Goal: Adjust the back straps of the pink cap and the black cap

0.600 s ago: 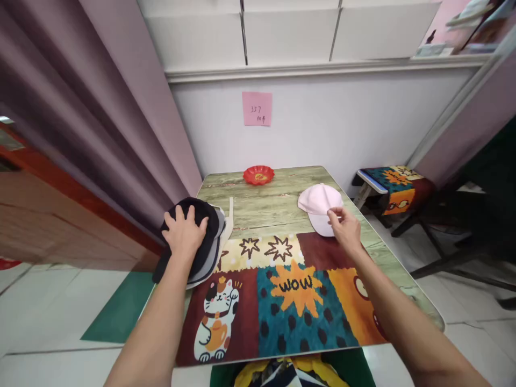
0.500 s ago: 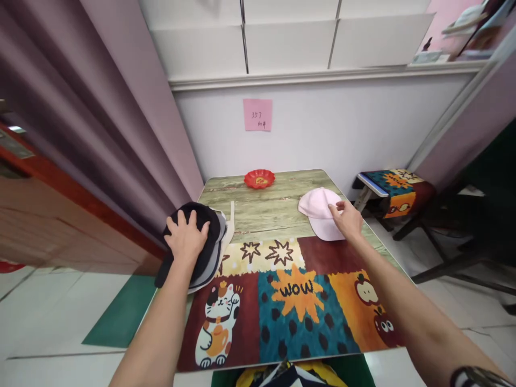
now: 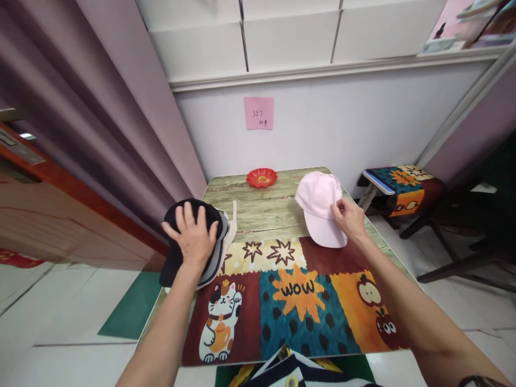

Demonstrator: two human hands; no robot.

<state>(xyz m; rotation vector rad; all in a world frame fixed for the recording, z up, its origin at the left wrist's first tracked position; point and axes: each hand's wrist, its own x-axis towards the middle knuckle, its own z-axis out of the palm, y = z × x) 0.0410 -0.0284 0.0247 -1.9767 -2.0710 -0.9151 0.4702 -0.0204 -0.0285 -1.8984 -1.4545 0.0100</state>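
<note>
While in R grip (image 3: 350,219), 1 cap (image 3: 319,196)

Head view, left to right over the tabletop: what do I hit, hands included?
Black cap → red scalloped dish → pink cap → right hand. Left hand left out: it overlaps the black cap.

A furnished room of unclear use, with purple curtain (image 3: 133,107), tiled floor (image 3: 68,309) and wood-patterned table (image 3: 266,212).
</note>
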